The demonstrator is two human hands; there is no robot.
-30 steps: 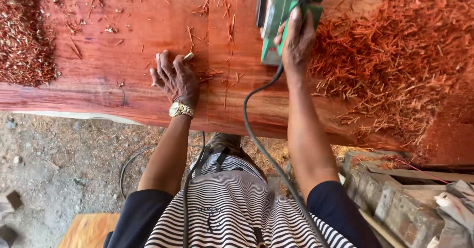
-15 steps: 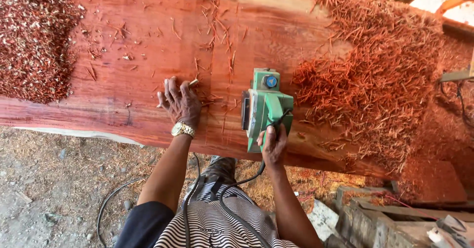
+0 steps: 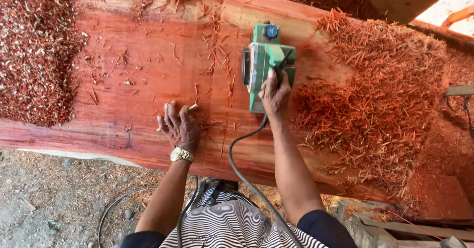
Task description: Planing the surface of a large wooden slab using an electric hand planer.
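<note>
One green planer [image 3: 266, 63] gripped by right hand [image 3: 275, 94]; left hand [image 3: 180, 126] flat on slab [image 3: 148, 80].

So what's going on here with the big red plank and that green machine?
A person is working a wide reddish wooden slab with a green electric hand planer. The right hand grips the planer's rear handle, and the tool sits flat on the slab with its cord trailing back toward the person. The left hand lies flat on the wood, a gold watch on its wrist. Red shavings are heaped to the right and left.
</note>
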